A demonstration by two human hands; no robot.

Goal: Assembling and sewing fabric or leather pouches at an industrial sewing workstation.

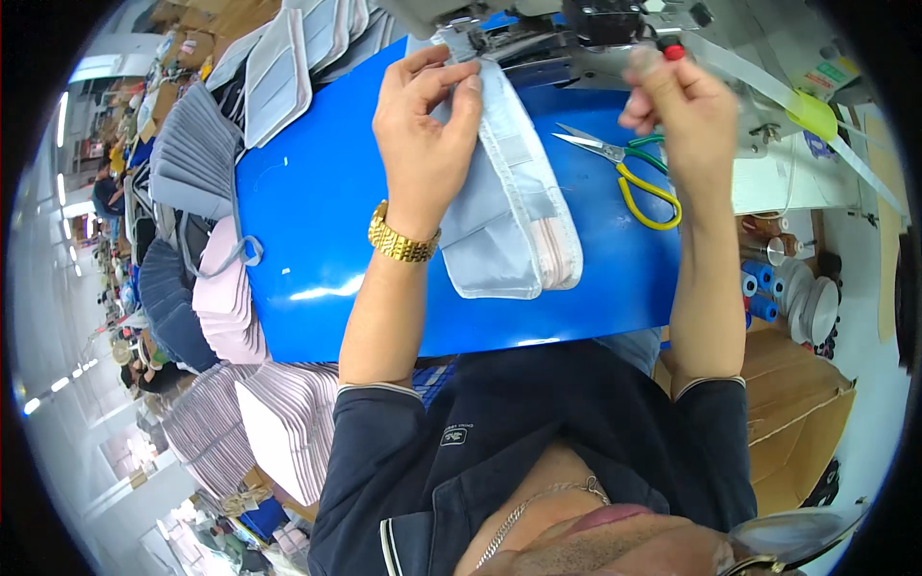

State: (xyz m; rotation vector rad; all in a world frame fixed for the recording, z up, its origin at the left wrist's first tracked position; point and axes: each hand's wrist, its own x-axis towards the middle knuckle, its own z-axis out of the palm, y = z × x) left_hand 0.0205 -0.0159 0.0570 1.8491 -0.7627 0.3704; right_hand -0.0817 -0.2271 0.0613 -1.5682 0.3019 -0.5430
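Note:
A grey fabric pouch [490,226] with pale edging and a zipper strip lies lengthwise on the blue work surface, its far end under the sewing machine head [538,48]. My left hand [427,120], a gold watch on its wrist, bends over the pouch's far left edge, thumb and fingers closed on the fabric. My right hand [687,101] is raised at the machine's right side, close to a red knob [673,52]. Its fingertips are pinched together; whatever they hold is too small to make out. Between my forearms rest scissors [629,178] with yellow and green handles, blades partly apart.
Stacks of grey panels [197,158] and pink panels [226,288] flank the blue surface [317,230] on the left. More finished-edge pieces [279,77] lie at the far left. Thread spools [764,293] and a cardboard box [797,413] stand at the right. A white tape [749,77] hangs beside the machine.

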